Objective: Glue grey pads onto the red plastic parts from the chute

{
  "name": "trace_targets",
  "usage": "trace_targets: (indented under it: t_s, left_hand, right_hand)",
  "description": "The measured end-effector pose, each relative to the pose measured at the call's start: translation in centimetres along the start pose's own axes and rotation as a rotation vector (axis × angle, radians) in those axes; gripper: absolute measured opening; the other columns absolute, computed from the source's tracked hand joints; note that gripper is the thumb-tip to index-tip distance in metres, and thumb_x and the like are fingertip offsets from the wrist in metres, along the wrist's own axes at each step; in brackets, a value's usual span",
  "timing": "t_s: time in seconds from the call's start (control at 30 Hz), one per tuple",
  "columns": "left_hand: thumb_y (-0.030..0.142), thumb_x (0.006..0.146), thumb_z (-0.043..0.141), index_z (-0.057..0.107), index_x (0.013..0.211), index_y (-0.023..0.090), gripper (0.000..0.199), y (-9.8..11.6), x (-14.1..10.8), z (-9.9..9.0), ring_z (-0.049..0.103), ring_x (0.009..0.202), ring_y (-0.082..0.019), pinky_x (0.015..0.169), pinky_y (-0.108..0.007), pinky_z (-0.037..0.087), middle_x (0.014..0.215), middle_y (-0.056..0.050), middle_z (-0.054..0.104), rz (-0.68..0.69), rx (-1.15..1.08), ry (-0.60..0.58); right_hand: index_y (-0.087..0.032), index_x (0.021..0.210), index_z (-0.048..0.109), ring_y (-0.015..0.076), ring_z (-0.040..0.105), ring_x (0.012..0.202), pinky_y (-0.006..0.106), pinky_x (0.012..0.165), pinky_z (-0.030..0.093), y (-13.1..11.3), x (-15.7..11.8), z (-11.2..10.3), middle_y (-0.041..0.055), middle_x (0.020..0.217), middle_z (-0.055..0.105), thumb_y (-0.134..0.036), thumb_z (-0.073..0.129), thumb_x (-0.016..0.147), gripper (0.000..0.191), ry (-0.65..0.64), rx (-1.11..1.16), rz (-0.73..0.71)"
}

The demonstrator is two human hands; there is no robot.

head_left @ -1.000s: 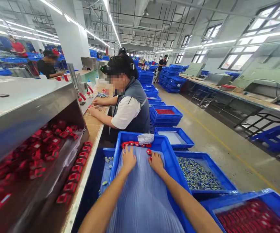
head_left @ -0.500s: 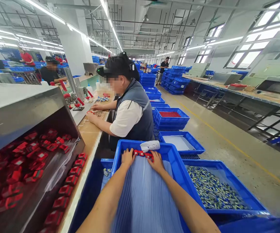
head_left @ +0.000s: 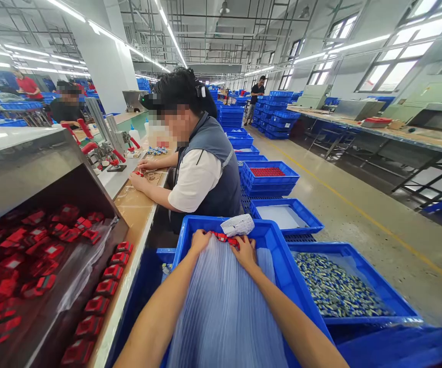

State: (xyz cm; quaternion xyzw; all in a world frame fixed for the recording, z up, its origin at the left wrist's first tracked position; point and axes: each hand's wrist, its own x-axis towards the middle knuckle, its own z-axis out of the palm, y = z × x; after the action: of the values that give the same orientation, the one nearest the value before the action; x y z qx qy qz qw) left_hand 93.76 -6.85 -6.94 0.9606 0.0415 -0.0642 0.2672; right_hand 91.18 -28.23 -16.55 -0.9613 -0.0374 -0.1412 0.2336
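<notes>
My left hand (head_left: 201,241) is closed at the far left end of a blue bin (head_left: 181,237), its fingers pinching the edge of a translucent ribbed sheet (head_left: 228,306). Across the far edge of that sheet runs a row of small red plastic parts (head_left: 223,237). My right hand (head_left: 247,252) curls its thumb and fingers around the right end of the row, and its fingertips are partly hidden. Just beyond the row lies a crumpled white paper slip (head_left: 238,225) with writing. The sheet covers what lies beneath it.
On the left, red parts (head_left: 107,287) line the workbench edge beside a metal-sided box (head_left: 32,174) of more red pieces. A co-worker (head_left: 205,163) sits ahead at the bench. A bin of small blue-and-yellow pieces (head_left: 339,286) stands right; stacked blue bins (head_left: 270,181) stand beyond.
My left hand's fingers have curled in, and the sheet's left side has shifted and wrinkled. My right hand has closed more around the red parts. The view has turned slightly right.
</notes>
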Motion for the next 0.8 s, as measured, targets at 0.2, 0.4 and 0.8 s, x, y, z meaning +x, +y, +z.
trace_targets:
  t_s: [0.2, 0.4, 0.8]
  left_hand:
    - [0.041, 0.104, 0.055, 0.065, 0.128, 0.021, 0.032, 2.2, -0.7, -5.2, 0.067, 0.116, -0.022, 0.105, -0.041, 0.052, 0.122, -0.007, 0.072, 0.247, 0.084, 0.040]
    - [0.039, 0.102, 0.061, 0.066, 0.123, 0.015, 0.033, 4.4, 0.1, -4.9, 0.069, 0.111, -0.026, 0.099, -0.050, 0.056, 0.123, -0.011, 0.070, 0.243, 0.271, -0.043]
    - [0.039, 0.103, 0.058, 0.055, 0.139, 0.019, 0.041, 4.9, -2.3, 2.8, 0.070, 0.103, -0.023, 0.088, -0.044, 0.061, 0.143, -0.014, 0.057, 0.125, 0.377, -0.072]
  right_hand:
    - [-0.021, 0.117, 0.074, 0.0316, 0.046, 0.116, 0.047, 0.105, 0.039, 0.6, -2.8, -0.3, 0.0120, 0.123, 0.064, -0.029, 0.059, 0.094, 0.029, 0.108, 0.054, -0.026]
    - [-0.021, 0.116, 0.073, 0.0302, 0.049, 0.117, 0.046, 0.106, 0.042, 0.5, -3.6, 0.1, 0.0128, 0.124, 0.063, -0.029, 0.056, 0.095, 0.029, 0.186, 0.110, -0.043]
    - [-0.022, 0.116, 0.074, 0.0306, 0.048, 0.119, 0.047, 0.108, 0.043, 0.3, -3.9, 0.1, 0.0126, 0.124, 0.062, -0.028, 0.058, 0.095, 0.027, 0.235, 0.121, -0.050]
